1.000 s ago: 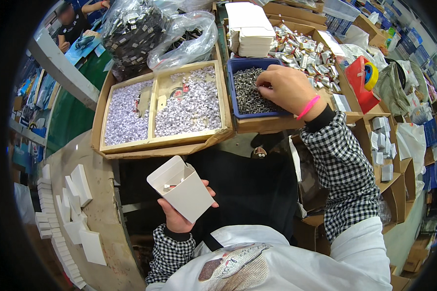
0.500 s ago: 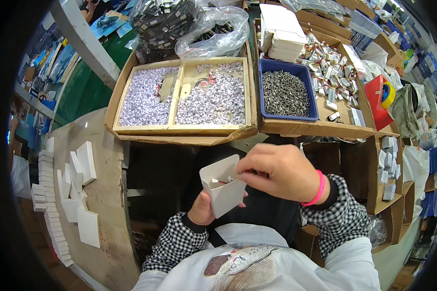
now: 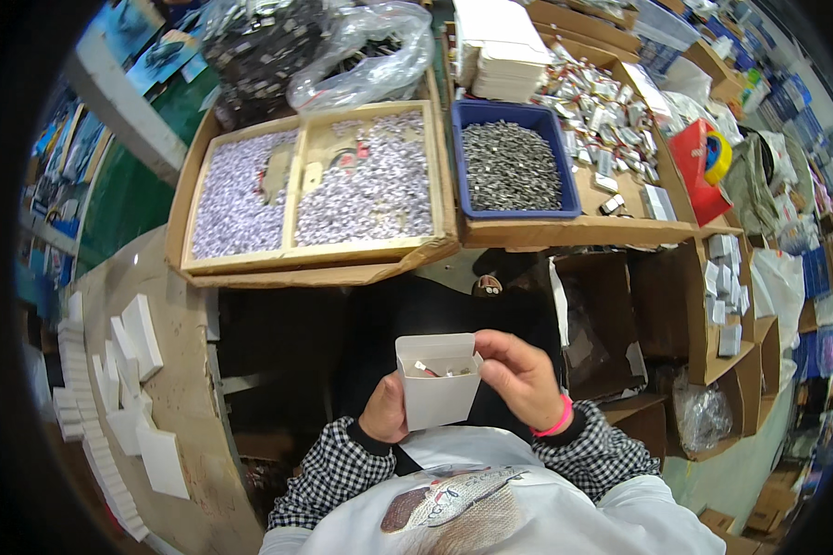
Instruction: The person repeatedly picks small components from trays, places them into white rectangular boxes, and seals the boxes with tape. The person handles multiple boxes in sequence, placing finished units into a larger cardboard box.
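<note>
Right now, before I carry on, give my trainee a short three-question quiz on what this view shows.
1. True or false: the small white cardboard box is held in both hands, its top open.
2. The blue plastic bin of small grey metal parts sits on which side of the shallow two-compartment cardboard tray? A the person's left, B the person's right.
3. What does the right hand wear at the wrist?

Key: 1 true; 2 B; 3 a pink band. The left hand grips the box from below.

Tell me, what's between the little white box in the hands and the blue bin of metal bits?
In the head view, a dark gap and the cardboard tray's front edge lie between the white box and the blue bin.
</note>
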`<state>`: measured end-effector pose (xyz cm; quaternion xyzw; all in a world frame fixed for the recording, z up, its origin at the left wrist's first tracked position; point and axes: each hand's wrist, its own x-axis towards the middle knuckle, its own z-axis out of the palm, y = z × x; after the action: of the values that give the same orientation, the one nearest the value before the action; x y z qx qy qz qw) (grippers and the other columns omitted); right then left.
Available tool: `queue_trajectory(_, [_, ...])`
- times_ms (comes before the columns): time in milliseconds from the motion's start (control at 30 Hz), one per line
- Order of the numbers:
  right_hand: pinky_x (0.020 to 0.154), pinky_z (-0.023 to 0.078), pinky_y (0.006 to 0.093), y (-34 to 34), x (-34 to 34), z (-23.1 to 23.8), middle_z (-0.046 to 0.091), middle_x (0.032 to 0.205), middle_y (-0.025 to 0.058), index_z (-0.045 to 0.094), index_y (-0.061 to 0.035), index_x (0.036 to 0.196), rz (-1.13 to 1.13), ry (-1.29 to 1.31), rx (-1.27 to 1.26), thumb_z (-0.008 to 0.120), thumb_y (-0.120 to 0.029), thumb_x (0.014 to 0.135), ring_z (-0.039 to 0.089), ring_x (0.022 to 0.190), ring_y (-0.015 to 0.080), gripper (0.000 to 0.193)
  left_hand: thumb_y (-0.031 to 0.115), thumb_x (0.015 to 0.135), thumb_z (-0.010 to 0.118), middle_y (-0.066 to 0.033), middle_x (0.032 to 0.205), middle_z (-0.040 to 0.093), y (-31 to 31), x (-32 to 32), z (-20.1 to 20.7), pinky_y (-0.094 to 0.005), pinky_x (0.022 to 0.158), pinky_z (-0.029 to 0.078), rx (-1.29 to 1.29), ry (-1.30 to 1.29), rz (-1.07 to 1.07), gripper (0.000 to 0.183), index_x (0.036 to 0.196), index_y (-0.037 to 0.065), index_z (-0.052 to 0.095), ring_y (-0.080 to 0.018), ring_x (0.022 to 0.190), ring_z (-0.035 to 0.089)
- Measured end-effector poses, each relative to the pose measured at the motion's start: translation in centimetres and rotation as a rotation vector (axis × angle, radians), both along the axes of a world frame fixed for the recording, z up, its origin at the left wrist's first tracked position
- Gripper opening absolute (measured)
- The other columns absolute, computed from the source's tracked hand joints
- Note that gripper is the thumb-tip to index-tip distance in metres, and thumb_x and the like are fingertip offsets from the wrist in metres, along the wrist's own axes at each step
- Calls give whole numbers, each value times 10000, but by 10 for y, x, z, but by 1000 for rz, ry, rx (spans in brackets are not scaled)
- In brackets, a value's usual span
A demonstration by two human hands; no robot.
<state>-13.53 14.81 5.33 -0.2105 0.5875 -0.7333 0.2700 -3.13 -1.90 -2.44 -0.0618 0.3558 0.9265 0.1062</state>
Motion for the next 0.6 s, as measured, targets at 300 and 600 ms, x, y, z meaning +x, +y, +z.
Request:
queue_trajectory(300, [847, 505, 251, 29, 31, -52, 640, 1087, 104, 506, 13, 1259, -83, -160, 204, 642, -12, 856, 612, 969, 125, 426, 145, 883, 636, -143, 1179, 546, 29, 19, -3, -330, 914, 485, -424, 106, 368, 519, 1302, 35, 350, -205, 1038, 587])
queue_trajectory(600, [813, 530, 254, 22, 49, -77, 635, 1103, 137, 555, 8, 1199, -289, -68, 103, 656, -23, 850, 633, 957, 146, 365, -49, 874, 581, -113, 1171, 543, 28, 20, -6, -275, 860, 503, -711, 36, 363, 447, 1296, 11, 444, -171, 1028, 590])
